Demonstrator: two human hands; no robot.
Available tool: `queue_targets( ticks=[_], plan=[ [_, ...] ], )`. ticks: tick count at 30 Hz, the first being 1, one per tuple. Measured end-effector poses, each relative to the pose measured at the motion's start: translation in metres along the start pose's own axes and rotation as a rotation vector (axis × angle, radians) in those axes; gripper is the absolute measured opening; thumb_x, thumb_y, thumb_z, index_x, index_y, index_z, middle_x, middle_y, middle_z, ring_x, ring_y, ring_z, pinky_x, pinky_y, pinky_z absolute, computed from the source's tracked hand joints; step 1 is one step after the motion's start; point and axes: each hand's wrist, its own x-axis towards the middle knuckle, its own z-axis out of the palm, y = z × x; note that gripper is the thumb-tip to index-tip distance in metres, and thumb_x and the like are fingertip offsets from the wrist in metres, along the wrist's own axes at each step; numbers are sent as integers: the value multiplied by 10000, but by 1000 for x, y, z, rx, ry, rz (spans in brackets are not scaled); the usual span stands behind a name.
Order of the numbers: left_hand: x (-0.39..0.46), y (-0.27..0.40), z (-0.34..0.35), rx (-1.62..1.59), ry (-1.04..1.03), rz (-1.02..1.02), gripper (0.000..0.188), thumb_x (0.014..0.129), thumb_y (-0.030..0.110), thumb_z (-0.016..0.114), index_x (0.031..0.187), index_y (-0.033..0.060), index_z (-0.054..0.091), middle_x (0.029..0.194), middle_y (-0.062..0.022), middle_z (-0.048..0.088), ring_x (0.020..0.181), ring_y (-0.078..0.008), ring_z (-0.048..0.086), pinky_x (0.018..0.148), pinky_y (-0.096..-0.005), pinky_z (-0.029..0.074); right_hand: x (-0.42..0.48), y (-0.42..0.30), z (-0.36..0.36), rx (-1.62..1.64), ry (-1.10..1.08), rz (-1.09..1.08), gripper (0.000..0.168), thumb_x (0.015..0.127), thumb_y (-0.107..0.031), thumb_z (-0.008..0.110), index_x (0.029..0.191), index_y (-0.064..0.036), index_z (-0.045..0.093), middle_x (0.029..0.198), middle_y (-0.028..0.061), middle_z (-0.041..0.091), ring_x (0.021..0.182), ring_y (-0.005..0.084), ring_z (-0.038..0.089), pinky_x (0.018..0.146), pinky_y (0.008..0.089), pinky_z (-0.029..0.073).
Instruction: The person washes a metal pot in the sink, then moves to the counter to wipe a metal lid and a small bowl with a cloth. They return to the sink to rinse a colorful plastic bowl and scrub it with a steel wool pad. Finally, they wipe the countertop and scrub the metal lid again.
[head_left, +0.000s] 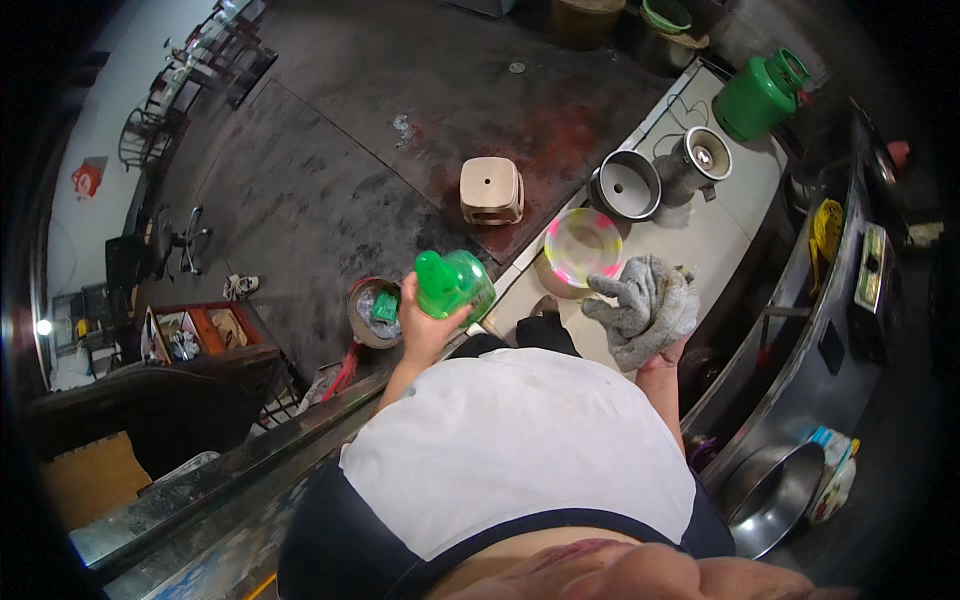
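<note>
My left hand (431, 326) is closed around a green translucent plastic bottle (457, 285) with a green top, out in front of my left side. In my right hand (664, 354) is a bunched grey cloth (645, 307), which covers most of the fingers. Just beyond the cloth, a round translucent basin (583, 247) with a pink and yellow rim is over the tiled ledge. A round metal pot (628, 185) with a hole in its middle stands past the basin, beside a metal cylindrical burner (701, 157).
A beige plastic stool (489, 187) stands on the dark floor ahead. Behind the burner is a green gas cylinder (757, 97). At lower left lies a bin (358, 319) with rubbish; a long metal counter (795, 352) runs along my right, with a large steel bowl (780, 495).
</note>
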Motion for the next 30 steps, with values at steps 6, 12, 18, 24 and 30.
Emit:
queue_targets(
  ticks=[6,12,18,24,30],
  plan=[
    [59,8,-3,33,230,-4,687,547,117,774,1114,31,394,1014,-103,507,919,-215,507,808,-326,406,55,-35,32,-11,-146,118,235,870,-300,383,892,-81,464,801,53,446,691,193,438,584,322,423],
    [105,-31,-2,177,423,-66,712,517,168,794,1107,36,419,1042,-109,514,962,-233,501,815,-344,390,84,-44,29,11,-312,145,273,859,-343,394,925,-90,472,826,54,483,719,217,491,606,358,452],
    [156,-45,7,141,375,-115,701,524,159,799,1100,23,423,1035,-125,511,949,-233,497,818,-332,388,111,-26,40,37,-321,77,327,847,-373,408,994,-90,480,903,67,520,785,246,523,658,394,462],
    [244,-100,19,80,281,-13,666,527,143,796,1065,-2,432,1015,-132,517,931,-224,500,811,-327,392,159,2,18,70,-266,-14,355,845,-373,416,1040,-83,476,965,75,519,859,253,511,720,404,446],
    [362,-171,18,181,156,155,694,516,153,796,1079,14,416,1011,-131,514,909,-246,514,798,-337,408,243,49,28,84,-228,-126,387,842,-373,424,1086,-76,471,1026,82,519,933,261,499,782,413,430]
  ],
)
